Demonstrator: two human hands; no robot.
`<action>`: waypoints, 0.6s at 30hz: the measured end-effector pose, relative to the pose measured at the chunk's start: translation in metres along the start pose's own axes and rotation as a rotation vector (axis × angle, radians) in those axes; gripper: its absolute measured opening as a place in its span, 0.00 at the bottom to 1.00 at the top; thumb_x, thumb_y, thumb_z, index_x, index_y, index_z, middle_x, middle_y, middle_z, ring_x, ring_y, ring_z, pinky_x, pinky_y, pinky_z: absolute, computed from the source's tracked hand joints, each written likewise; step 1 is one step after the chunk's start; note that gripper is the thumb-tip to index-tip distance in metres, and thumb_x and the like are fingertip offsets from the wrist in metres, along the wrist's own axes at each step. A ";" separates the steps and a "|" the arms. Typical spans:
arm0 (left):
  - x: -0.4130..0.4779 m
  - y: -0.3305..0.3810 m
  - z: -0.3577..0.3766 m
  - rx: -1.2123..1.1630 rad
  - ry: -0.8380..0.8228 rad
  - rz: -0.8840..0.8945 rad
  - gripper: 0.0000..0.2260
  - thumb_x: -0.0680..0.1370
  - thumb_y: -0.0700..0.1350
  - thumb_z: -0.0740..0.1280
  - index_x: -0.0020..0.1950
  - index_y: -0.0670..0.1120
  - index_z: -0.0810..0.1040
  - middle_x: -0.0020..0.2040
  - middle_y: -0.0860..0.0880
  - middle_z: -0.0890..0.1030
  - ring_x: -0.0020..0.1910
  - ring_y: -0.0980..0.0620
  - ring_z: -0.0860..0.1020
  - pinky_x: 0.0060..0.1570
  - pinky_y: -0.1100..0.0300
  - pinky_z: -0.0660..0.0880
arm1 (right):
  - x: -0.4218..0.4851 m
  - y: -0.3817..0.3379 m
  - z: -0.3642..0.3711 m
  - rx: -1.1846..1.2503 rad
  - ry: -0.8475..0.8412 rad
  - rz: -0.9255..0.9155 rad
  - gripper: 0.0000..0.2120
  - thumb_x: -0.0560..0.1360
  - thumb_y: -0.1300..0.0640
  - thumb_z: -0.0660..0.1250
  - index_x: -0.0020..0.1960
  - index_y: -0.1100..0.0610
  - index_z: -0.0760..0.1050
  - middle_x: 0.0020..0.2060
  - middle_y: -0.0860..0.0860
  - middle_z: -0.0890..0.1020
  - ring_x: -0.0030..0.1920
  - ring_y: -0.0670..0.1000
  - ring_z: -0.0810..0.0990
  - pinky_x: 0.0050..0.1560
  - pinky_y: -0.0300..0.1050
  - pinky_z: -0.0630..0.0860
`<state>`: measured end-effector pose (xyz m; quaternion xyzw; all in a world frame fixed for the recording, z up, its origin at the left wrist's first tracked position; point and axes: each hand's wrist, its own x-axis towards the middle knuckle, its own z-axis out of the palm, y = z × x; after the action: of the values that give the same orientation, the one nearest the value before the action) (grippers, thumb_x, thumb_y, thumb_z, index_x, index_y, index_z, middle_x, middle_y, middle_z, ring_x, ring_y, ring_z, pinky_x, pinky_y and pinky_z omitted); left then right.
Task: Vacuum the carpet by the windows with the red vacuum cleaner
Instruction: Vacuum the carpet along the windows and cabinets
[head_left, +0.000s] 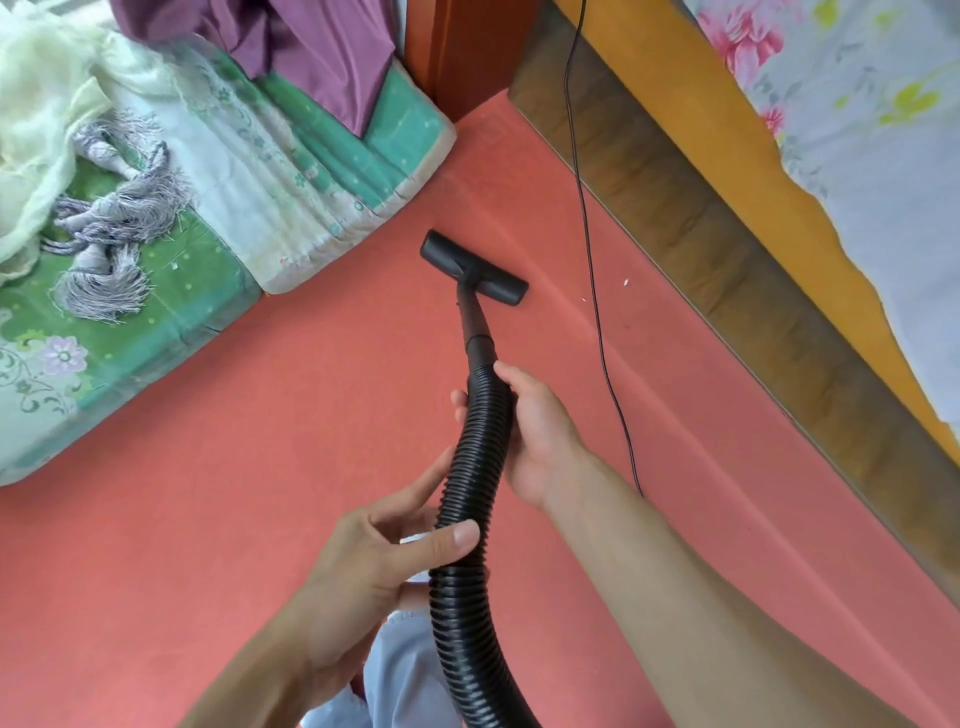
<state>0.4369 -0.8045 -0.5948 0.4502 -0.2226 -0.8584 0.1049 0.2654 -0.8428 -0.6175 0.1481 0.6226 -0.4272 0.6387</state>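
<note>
- A pale blue trouser leg (400, 670) shows at the bottom edge, directly beneath the camera.
- A black ribbed vacuum hose (465, 623) rises from the bottom edge and curves up through both hands.
- The left hand (374, 551) holds the lower part of the hose. Its thumb lies across the front and its fingers reach round behind, so the hose is pinched between them.
- The right hand (535, 431) grips the hose higher up, near its top end. Its thumb is on the near side, and its fingertips curl round and show on the far side.
- Past the right hand, the hose joins a rigid black tube (475, 322). The tube slopes down to a flat black nozzle (475, 267), which rests on the red carpet (234, 519).
- A thin black cord (592, 260) lies on the carpet to the right of the nozzle.
- A few white specks (626, 283) lie just beyond the cord.
- A wooden bed frame (727, 208) runs along the right, topped by a floral sheet (857, 130).
- To the left lies a green floral mattress (311, 171), with lilac tassels (114, 218), a sheer pale curtain (47, 104) and a purple cloth (322, 52) resting on it.
</note>
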 end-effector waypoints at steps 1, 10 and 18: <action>0.002 0.000 0.000 -0.008 0.021 -0.002 0.28 0.67 0.45 0.80 0.64 0.61 0.80 0.49 0.42 0.80 0.47 0.46 0.80 0.57 0.43 0.79 | 0.006 0.002 0.002 0.023 0.006 0.006 0.09 0.80 0.53 0.63 0.54 0.59 0.73 0.38 0.58 0.82 0.30 0.51 0.80 0.31 0.39 0.77; -0.003 0.002 0.002 0.018 -0.005 0.020 0.24 0.70 0.43 0.78 0.64 0.58 0.81 0.46 0.40 0.77 0.45 0.43 0.78 0.57 0.38 0.77 | 0.003 0.010 0.003 0.203 0.094 -0.110 0.11 0.79 0.56 0.65 0.56 0.63 0.75 0.37 0.59 0.80 0.31 0.51 0.78 0.27 0.38 0.77; -0.018 -0.004 0.010 0.097 -0.137 -0.049 0.26 0.68 0.46 0.78 0.65 0.60 0.79 0.46 0.42 0.76 0.46 0.45 0.79 0.59 0.39 0.76 | -0.028 0.019 -0.035 0.206 0.178 -0.160 0.10 0.79 0.55 0.64 0.53 0.62 0.76 0.35 0.57 0.81 0.30 0.50 0.79 0.29 0.39 0.76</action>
<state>0.4392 -0.7910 -0.5792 0.4001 -0.2596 -0.8777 0.0465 0.2599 -0.7961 -0.6041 0.1999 0.6393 -0.5234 0.5266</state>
